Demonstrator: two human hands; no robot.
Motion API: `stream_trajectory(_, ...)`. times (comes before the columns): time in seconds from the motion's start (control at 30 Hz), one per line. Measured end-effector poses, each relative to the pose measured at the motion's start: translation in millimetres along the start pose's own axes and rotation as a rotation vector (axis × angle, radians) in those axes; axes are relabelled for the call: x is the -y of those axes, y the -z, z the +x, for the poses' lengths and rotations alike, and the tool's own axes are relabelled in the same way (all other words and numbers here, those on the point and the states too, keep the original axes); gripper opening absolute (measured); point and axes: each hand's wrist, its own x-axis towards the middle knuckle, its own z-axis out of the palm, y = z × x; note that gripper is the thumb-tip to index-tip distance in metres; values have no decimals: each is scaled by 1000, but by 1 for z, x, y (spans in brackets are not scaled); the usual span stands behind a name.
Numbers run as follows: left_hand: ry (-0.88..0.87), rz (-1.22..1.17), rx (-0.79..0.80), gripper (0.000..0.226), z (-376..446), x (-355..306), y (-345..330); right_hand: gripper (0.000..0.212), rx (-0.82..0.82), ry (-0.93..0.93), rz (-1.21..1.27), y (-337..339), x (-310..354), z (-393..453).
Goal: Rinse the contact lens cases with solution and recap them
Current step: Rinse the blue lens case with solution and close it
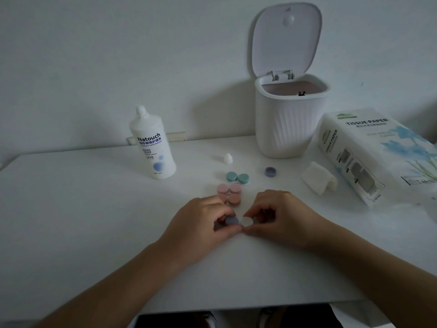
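Pinching a lens case (238, 221), both hands (203, 220) (281, 217), white table (71, 209), pale wall (118, 55)

Your view: dim, bluish, underexposed. Soft shadow falls left of the bin (289, 119) on the wall (94, 55). Wide-angle bowing bends the table (71, 209) edges. Slight softness throughout; no glare.

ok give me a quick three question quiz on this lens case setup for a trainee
1. True or false: the bin lid is shut.
2. Which loose cap lies nearest the bin: A) white bottle cap, B) purple cap?
3. What do the left hand and right hand hold between them?

Key: 1. False, it stands open. 2. B. 3. A lens case with one purple cap on and one white well uncapped.
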Motion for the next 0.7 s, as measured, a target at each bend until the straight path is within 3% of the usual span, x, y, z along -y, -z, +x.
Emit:
stream_trajectory(0.17, 31, 31, -37, 42, -3, 2, 0, 20, 11, 18, -23, 0, -1, 0)
stream_trajectory(0.27, -47, 155, -104, 56, -4, -3, 1, 21, 15, 20, -24, 1, 0, -1)
stream_trajectory(0.43, -62, -5, -42, 38, -7, -2, 6, 18, 0, 20, -9, 3, 1, -4)
stream_trajectory(0.6, -77, 12, -16, 29, -5, -3, 5, 18, 2, 12, -2, 3, 0, -3)
stream_trajectory(0.7, -14, 60, -14, 43, -2, -5, 6, 18, 3, 27, -5, 2, 0, -3)
